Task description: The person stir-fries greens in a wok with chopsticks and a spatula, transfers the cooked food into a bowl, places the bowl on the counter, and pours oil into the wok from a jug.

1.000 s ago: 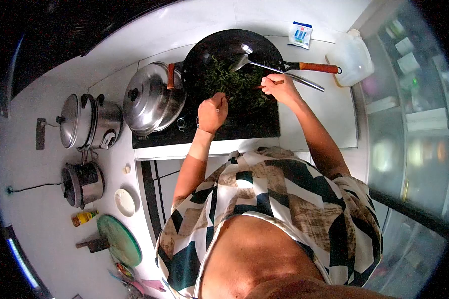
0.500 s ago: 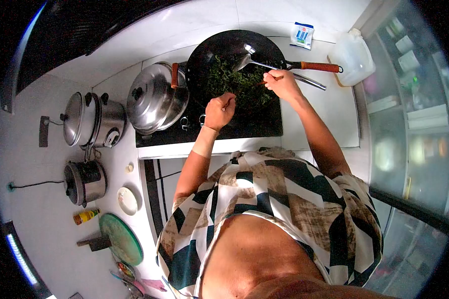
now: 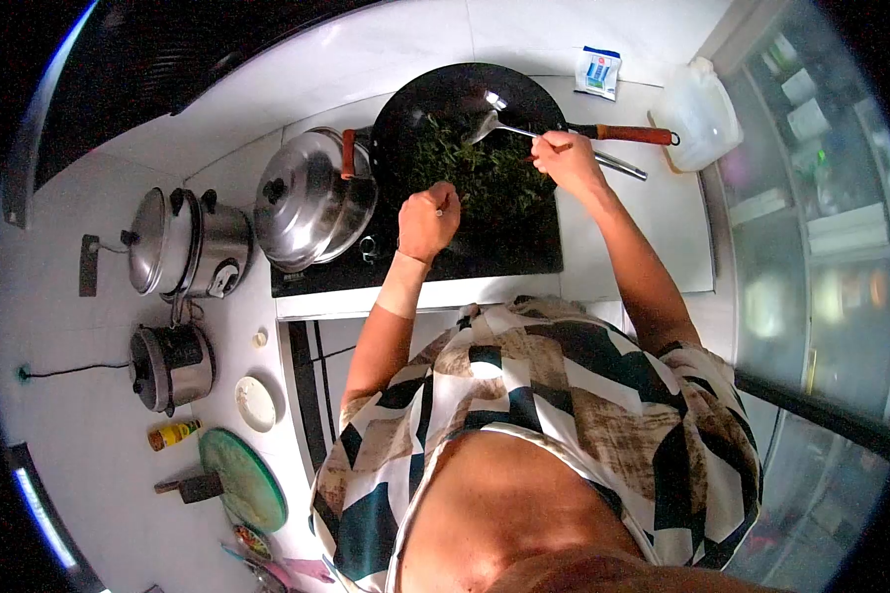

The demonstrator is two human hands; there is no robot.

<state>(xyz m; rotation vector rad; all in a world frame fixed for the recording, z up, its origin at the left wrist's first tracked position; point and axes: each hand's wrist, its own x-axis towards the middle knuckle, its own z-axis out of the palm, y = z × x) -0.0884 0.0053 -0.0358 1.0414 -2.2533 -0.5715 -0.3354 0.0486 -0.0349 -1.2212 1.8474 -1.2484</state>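
In the head view, dark leafy greens (image 3: 485, 170) lie in a large black wok (image 3: 435, 91) on the stove. My left hand (image 3: 428, 223) is closed in a fist above the wok's near left side. A small pale end shows at its fingers; the rest of what it grips is hidden. My right hand (image 3: 568, 163) is closed over the wok's right rim, around a thin reddish-brown stick that looks like a chopstick. A metal spatula (image 3: 486, 126) rests in the wok, its handle passing behind my right hand.
A lidded steel pot (image 3: 307, 203) stands left of the wok. The wok's wooden handle (image 3: 635, 133) points right, towards a plastic jug (image 3: 700, 119). Behind lies a small packet (image 3: 598, 73). Further left are a rice cooker (image 3: 218, 247), another cooker (image 3: 183, 366), a white dish (image 3: 256, 403) and a green-rimmed board (image 3: 247, 484).
My right hand has shifted slightly right and up, and my left hand slightly left and down, so they are a little farther apart. Both stay closed.
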